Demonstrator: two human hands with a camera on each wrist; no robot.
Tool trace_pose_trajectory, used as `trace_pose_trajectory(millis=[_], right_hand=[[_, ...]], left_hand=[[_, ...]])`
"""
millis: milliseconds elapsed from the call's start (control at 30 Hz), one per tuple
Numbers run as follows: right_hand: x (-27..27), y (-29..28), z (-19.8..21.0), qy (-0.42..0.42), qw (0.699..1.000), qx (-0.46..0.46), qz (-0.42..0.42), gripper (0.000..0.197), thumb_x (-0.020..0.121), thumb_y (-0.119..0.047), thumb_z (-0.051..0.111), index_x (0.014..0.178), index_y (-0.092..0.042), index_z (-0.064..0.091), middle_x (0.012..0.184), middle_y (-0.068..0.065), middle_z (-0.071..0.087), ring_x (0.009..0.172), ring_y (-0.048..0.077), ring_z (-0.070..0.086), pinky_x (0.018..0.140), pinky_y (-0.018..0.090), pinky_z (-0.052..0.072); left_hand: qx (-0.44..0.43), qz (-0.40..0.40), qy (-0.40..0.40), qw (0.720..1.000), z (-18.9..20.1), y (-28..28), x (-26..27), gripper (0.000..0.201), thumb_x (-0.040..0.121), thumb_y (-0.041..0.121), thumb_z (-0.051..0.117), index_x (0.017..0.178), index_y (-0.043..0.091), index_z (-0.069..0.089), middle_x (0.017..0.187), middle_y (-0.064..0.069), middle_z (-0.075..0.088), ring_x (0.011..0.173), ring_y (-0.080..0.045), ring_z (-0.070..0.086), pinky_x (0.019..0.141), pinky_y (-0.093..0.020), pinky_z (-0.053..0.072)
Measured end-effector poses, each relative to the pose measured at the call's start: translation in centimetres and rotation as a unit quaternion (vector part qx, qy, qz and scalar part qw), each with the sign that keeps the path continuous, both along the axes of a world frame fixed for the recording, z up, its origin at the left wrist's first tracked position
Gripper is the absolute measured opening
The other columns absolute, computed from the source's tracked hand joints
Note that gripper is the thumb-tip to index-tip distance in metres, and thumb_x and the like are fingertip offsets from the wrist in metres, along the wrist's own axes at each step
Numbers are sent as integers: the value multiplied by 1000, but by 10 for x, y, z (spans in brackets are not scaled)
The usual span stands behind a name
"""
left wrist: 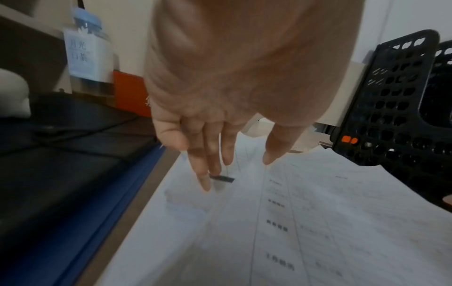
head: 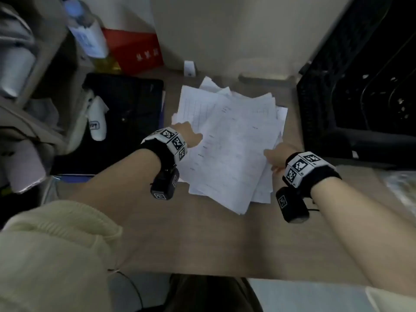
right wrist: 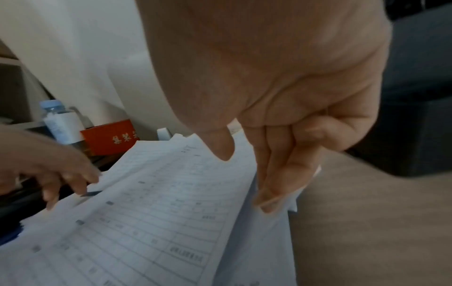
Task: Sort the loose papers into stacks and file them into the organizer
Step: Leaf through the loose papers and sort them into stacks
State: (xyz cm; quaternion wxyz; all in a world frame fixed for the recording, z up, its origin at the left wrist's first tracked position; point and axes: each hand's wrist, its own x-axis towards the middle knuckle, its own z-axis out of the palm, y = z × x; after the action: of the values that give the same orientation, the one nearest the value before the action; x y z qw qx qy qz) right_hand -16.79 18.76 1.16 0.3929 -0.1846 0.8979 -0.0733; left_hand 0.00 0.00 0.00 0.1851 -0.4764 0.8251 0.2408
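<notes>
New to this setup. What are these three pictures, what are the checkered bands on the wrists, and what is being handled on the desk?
There is no machine here: a person works with two bare hands. The wide picture comes from a camera worn on the head, looking down. The other two come from small black cameras strapped under each wrist, next to bands with black-and-white marker squares.

On the brown wooden desk lies a loose pile of white printed paper sheets. The left hand points straight fingers down at the pile's left side. The right hand pinches the right edge, thumb on top and fingers curled beneath.

Around the pile are a black perforated plastic basket at the right, and a clear bottle with a pale blue cap and a red box with gold characters at the back left.
</notes>
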Motion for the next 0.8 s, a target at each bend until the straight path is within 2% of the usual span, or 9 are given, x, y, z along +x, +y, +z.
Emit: trace_pose_trajectory(millis=[100, 167, 233, 333, 467, 567, 667, 733, 800], right_hand=[[-6, 5, -18, -61, 993, -72, -69, 29, 96, -23, 48, 104, 4, 55, 74, 16, 63, 68, 33, 63, 79, 45, 57], [-5, 5, -25, -55, 993, -74, -69, 31, 95, -24, 48, 104, 5, 56, 72, 17, 64, 70, 33, 65, 83, 47, 57], [-1, 4, -27, -30, 995, -80, -49, 30, 95, -28, 47, 96, 1, 56, 72, 17, 67, 77, 36, 68, 86, 46, 56], [2, 5, -30, 13, 995, -93, -15, 32, 93, -30, 46, 90, -1, 59, 81, 19, 72, 83, 35, 70, 85, 44, 56], [3, 9, -35, 30, 993, -113, 0, 31, 94, -30, 47, 93, -3, 61, 82, 16, 72, 80, 30, 69, 84, 40, 56], [3, 10, -42, 42, 989, -144, 1, 26, 93, -28, 49, 96, -3, 58, 82, 19, 71, 82, 34, 69, 84, 43, 57], [3, 10, -48, 46, 983, -176, -11, 26, 92, -24, 51, 101, 0, 58, 76, 18, 67, 81, 37, 68, 83, 47, 57], [5, 11, -49, 43, 980, -193, -19, 21, 92, -19, 53, 105, -3, 55, 79, 17, 64, 78, 35, 65, 81, 46, 56], [10, 15, -51, 42, 974, -221, -24, 22, 92, -14, 55, 110, -2, 55, 95, 20, 64, 88, 37, 64, 85, 48, 55]], left_hand=[[23, 8, -7, 1000, -12, 1, 1, 60, 95, 47, 42, 134, 3, 49, 132, -18, 55, 112, -34, 55, 87, -33, 44], [28, 20, 12, 999, -21, -2, 1, 57, 95, 47, 43, 124, 0, 57, 122, -18, 62, 96, -31, 57, 77, -30, 42], [29, 35, 33, 998, -26, -3, 0, 57, 94, 50, 45, 117, 1, 60, 117, -17, 64, 90, -30, 55, 73, -29, 40], [21, 46, 61, 997, -37, -7, -3, 54, 93, 52, 48, 110, 2, 61, 116, -18, 64, 89, -29, 55, 72, -28, 38], [10, 57, 94, 994, -46, -7, -4, 61, 91, 53, 50, 118, -1, 59, 117, -19, 63, 93, -32, 57, 71, -27, 39], [-4, 67, 124, 990, -49, -5, -3, 62, 91, 54, 51, 118, -1, 58, 118, -18, 60, 90, -30, 55, 67, -27, 39], [-27, 69, 145, 987, -47, 2, 3, 70, 90, 56, 52, 129, -1, 54, 134, -16, 52, 116, -33, 54, 85, -31, 43], [-48, 48, 154, 986, -46, 9, 9, 66, 91, 55, 53, 125, -1, 57, 126, -17, 57, 118, -34, 55, 83, -30, 41], [-73, 28, 175, 981, -45, 20, 20, 64, 90, 55, 57, 117, -4, 61, 118, -21, 58, 107, -34, 59, 77, -29, 41]])
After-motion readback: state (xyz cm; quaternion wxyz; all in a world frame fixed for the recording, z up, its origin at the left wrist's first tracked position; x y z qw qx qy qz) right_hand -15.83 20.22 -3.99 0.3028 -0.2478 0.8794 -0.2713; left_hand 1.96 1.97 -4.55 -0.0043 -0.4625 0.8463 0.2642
